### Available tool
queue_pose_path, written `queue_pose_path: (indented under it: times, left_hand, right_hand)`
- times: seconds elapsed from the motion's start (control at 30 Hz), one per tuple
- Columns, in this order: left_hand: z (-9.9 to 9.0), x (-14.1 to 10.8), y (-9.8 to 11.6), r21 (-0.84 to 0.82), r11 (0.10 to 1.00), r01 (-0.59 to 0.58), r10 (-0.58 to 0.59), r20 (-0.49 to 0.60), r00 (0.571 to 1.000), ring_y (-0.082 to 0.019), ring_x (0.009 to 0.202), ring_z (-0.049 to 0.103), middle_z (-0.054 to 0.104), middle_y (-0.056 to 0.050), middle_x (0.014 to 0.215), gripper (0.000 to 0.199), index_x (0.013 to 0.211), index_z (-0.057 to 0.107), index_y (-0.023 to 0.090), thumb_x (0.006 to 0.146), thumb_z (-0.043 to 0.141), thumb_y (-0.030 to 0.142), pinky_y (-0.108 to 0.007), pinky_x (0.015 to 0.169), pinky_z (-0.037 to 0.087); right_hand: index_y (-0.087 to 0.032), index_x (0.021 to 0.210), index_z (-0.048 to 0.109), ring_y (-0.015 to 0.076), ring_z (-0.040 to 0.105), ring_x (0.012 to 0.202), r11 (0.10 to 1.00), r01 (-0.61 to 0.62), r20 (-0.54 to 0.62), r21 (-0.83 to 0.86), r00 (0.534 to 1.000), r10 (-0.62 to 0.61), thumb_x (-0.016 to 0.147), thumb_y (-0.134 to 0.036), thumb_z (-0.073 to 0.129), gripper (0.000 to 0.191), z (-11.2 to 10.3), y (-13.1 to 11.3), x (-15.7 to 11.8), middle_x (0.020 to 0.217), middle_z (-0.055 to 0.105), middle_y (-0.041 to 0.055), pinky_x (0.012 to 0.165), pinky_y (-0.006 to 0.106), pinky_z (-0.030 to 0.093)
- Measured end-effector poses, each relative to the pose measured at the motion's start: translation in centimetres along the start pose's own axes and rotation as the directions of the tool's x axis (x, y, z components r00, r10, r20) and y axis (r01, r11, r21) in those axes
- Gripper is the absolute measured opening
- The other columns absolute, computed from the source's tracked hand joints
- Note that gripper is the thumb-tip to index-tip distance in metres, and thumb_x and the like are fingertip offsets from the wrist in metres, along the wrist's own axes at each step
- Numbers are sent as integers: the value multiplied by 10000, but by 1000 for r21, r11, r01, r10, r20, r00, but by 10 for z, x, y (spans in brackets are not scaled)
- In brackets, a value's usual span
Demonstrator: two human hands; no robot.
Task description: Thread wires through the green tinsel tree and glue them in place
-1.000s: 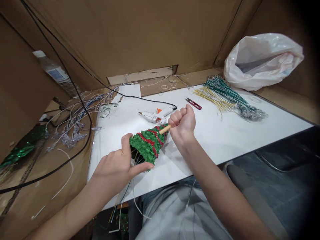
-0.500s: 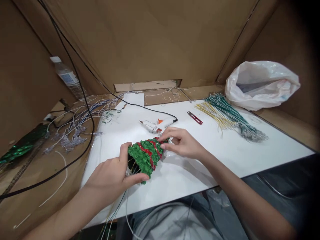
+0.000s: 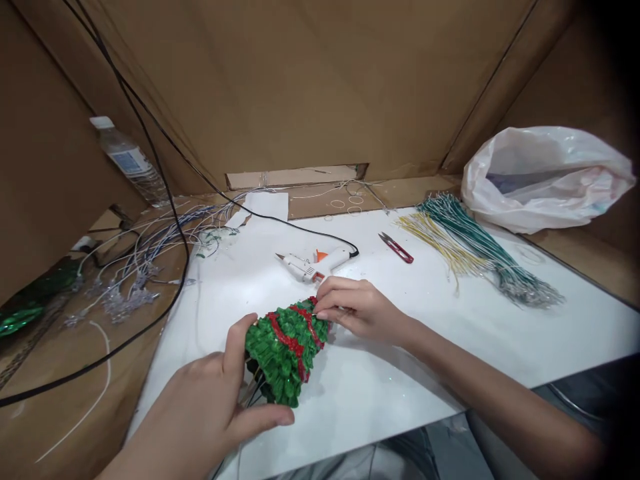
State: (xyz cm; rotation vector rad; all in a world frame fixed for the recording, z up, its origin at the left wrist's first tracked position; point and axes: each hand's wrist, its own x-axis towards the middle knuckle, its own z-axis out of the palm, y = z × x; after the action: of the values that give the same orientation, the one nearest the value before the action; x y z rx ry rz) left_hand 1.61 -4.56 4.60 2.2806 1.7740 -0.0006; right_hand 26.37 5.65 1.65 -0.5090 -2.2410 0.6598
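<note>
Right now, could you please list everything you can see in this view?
Christmas tree ornament: one, green with red bands, in the left hand.
Hot glue gun: one, white and orange, on the white board.
Thread snips: one pair, red, on the board.
Wire bundles: two, green and yellow, on the board's far right.
Plastic bag: one, white, far right.
Water bottle: one, clear, far left.
Black cable: one, running across the left side.
Left hand: one, around the ornament's lower part.
Right hand: one, fingertips at the ornament's top.
</note>
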Motion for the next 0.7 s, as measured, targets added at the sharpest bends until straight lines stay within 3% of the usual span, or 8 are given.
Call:
queue_pose_path:
  times: [0.17,0.37,0.53,0.63,0.7]
  left_hand:
    - [6,0,-5,51,997,-62,66,-79,995,-259,488,621,577,39,524,827,1361,148,151,797,426,690,-270,455,377]
    - [6,-1,-8,65,992,-106,113,-117,987,-241,427,597,531,66,463,847,1359,169,136,784,449,691,-267,419,360]
    - [5,1,-7,61,993,-101,107,-104,989,-237,418,591,519,75,464,841,1357,178,136,784,450,688,-270,415,368]
    - [5,0,-8,49,996,-75,79,-88,993,-243,451,611,557,57,510,853,1362,173,141,774,461,689,-275,433,392]
    - [4,-1,-9,34,997,-67,69,-81,994,-244,465,616,563,55,521,850,1368,164,143,779,464,676,-278,449,409]
  right_hand:
    - [-150,915,583,86,557,696,923,90,55,-374,996,-75,929,-152,417,166,1,-6,-3,928,630,48,474,209,343]
    - [-149,937,533,74,461,569,856,166,156,-490,983,-101,889,-102,405,145,-1,-4,-2,956,619,36,412,242,256]
    - [-173,929,543,87,504,648,936,87,115,-342,992,-51,927,-174,414,129,-3,-4,-1,931,609,38,473,217,332]
    - [-180,947,564,113,527,741,995,-33,-82,-92,996,25,924,-237,461,120,-5,-7,2,872,581,38,616,240,424]
    - [-180,968,591,124,530,775,991,-118,-232,54,964,128,928,-247,452,159,-8,-8,2,867,567,39,686,271,440]
